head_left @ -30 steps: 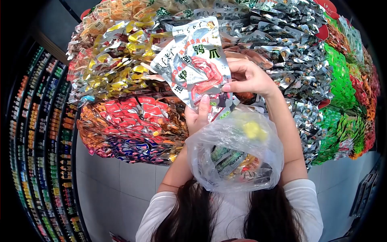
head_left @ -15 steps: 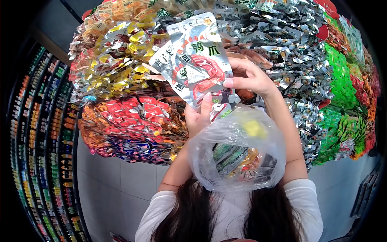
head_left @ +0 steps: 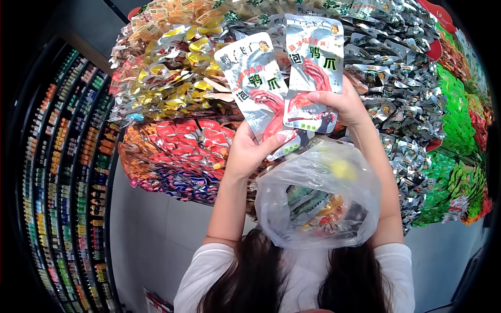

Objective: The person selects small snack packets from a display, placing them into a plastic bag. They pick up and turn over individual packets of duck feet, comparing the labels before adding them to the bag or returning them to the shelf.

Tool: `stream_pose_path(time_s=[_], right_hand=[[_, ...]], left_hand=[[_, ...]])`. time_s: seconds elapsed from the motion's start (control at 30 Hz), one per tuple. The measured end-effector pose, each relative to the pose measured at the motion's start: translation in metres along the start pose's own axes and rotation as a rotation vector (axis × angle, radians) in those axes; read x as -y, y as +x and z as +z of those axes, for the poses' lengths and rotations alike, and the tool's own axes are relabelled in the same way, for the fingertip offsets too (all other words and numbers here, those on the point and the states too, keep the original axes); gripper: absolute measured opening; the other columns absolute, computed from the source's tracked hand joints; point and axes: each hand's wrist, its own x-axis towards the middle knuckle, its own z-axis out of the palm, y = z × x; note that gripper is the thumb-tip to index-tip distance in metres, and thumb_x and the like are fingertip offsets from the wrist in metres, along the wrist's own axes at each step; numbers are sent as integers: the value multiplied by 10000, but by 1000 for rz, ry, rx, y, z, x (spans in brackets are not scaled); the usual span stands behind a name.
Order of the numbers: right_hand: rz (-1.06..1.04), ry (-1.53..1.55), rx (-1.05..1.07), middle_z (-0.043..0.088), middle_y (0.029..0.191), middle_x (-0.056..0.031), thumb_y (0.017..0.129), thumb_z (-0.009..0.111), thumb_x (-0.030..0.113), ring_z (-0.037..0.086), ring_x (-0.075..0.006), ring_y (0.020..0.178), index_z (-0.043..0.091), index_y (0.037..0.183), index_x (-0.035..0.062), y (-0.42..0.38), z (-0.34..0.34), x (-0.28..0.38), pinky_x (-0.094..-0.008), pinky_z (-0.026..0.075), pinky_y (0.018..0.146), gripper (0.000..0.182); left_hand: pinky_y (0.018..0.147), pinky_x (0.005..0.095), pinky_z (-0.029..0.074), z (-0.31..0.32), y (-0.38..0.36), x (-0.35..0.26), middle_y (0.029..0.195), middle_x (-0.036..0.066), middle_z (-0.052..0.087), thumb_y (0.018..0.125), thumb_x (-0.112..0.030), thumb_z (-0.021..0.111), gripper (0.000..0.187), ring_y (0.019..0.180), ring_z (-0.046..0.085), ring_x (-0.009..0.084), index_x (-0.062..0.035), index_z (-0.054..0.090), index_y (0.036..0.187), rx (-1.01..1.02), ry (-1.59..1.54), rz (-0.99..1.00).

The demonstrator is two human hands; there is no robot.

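My left hand (head_left: pixel 247 151) is closed on the lower end of a silver snack packet (head_left: pixel 257 88) with red pictures and dark lettering. In my right hand (head_left: pixel 336 103) is a second packet of the same design (head_left: pixel 314 62), pinched near its lower right side. The two packets fan out side by side, their lower parts overlapping. Below my hands hangs an open clear plastic bag (head_left: pixel 271 208), and several packets (head_left: pixel 310 203) show through its mouth. Its handles are hidden near my forearms.
A wide display of piled snack packets, silver (head_left: pixel 391 88), yellow (head_left: pixel 182 78), red (head_left: pixel 188 141) and green (head_left: pixel 454 109), spreads ahead. Curved shelves of small goods (head_left: pixel 62 172) stand at the left. Grey floor tiles (head_left: pixel 182 224) show below the display.
The two packets, stacked over each other before, are now spread apart, one in each hand. My right hand has moved slightly right. The view has shifted, with the display further right.
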Motion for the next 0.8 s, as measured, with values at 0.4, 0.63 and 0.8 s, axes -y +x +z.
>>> stream_pose_path(time_s=[0.4,0.63,0.8], right_hand=[[-6,-35,39,592,1029,-116,657,686,22,590,-163,888,491,1131,-69,0,-5,1,-293,479,793,520],[-32,-111,4,594,1029,-111,655,682,22,590,-165,890,498,1129,-61,-1,-3,0,-289,473,798,516],[-21,-162,-5,603,1005,-104,655,688,30,595,-155,856,514,1114,-55,1,-1,0,-281,477,781,498]], left_hand=[[930,343,406,-25,-7,-5,1195,128,493,760,33,622,528,1086,509,198,40,368,1223,60,61,29],[977,351,363,-29,-8,-2,1244,126,453,740,48,632,571,1132,472,199,38,350,1237,92,62,26],[865,308,438,-33,-6,-11,1099,94,564,777,-48,644,421,989,556,158,32,464,1149,-59,81,56]])
